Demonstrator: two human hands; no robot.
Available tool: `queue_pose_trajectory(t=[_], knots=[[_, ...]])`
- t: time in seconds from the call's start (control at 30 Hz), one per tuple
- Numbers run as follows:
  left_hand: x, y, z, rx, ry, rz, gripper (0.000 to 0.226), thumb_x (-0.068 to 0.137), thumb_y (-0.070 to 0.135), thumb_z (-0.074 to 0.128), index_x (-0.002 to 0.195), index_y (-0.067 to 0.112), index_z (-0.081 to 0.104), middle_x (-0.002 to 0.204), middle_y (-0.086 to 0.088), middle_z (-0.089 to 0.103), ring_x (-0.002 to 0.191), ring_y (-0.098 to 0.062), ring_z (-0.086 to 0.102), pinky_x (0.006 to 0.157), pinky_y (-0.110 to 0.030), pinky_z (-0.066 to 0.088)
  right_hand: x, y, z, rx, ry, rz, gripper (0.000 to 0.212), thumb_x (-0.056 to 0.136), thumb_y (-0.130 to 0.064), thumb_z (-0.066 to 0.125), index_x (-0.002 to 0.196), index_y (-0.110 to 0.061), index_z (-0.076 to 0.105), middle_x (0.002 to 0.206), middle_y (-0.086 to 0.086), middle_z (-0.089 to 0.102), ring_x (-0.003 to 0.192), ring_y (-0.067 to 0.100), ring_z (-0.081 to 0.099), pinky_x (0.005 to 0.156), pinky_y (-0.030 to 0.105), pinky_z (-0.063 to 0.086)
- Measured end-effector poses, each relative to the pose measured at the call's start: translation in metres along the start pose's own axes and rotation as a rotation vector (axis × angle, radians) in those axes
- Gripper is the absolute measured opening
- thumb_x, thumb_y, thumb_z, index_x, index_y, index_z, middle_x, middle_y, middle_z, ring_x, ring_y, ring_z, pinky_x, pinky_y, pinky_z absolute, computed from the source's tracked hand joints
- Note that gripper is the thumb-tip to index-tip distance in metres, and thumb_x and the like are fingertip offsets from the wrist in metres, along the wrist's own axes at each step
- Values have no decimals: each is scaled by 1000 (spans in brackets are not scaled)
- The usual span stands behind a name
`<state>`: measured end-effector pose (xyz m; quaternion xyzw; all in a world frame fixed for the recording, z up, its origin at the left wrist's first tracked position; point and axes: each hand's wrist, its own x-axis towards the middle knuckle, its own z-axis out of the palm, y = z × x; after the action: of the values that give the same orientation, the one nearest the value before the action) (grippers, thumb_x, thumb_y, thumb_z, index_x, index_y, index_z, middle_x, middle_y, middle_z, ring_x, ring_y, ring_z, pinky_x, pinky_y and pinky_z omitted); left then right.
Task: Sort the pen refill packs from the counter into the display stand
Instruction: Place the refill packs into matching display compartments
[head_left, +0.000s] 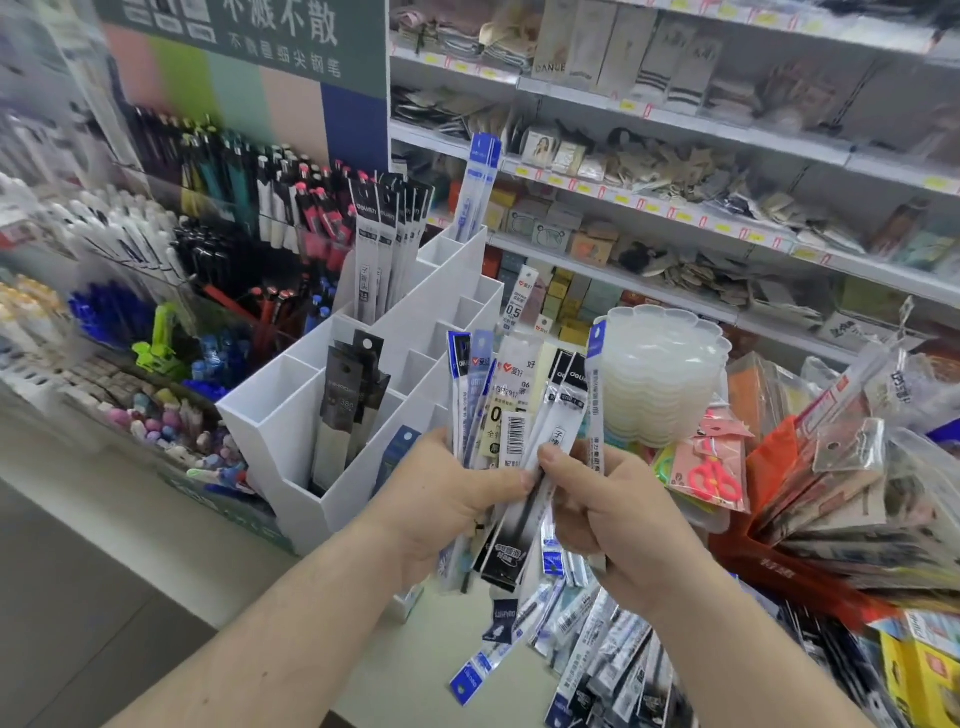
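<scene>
Packs (332, 410) stand in display stand (291, 467) compartments, perhaps three filled.

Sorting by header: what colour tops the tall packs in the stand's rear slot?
Blue, on the tall packs; head view.

The single head-worn view looked forward and down, close over the white display stand (363, 415) at ten o'clock.

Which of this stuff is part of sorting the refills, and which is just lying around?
Job:
fanned refill packs held in both hands
loose refill packs on the counter
white display stand

Lying about:
stack of clear trays
pink scissors pack
</scene>
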<state>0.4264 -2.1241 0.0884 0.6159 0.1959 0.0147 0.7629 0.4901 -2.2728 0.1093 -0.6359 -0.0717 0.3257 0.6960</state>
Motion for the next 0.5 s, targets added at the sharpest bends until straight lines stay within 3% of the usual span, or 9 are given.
queue_pose_trajectory(t=[0.07, 0.23, 0.4, 0.5], knots=[[-2, 6, -5, 32, 11, 23, 63, 58, 26, 91, 114, 9, 68, 103, -9, 76, 98, -27, 73, 92, -49, 55, 4, -7, 2, -44, -31, -7, 31, 93, -15, 63, 70, -11, 42, 52, 1, 32, 44, 12, 19, 42, 23, 15], [-14, 26, -18, 87, 157, 114, 36, 77, 12, 83, 110, 13, 69, 97, -2, 77, 93, -18, 74, 91, -45, 57, 17, -18, 16, 25, -42, -44, 22, 94, -9, 62, 77, -8, 48, 55, 5, 31, 41, 11, 19, 38, 21, 19], [-30, 53, -39, 80, 326, 216, 27, 79, 11, 81, 104, 15, 72, 94, -2, 77, 91, -22, 74, 89, -49, 57, 39, -39, 29, 188, 106, -106, 21, 95, -8, 60, 79, -10, 47, 52, 1, 32, 37, 11, 23, 38, 21, 15], [-41, 72, -55, 31, 393, 277, 23, 81, 5, 76, 101, 13, 71, 92, -6, 77, 85, -24, 75, 79, -45, 60, 51, -57, 40, 215, 166, -199, 25, 96, -7, 59, 76, -15, 46, 55, 1, 33, 39, 10, 23, 40, 23, 15]])
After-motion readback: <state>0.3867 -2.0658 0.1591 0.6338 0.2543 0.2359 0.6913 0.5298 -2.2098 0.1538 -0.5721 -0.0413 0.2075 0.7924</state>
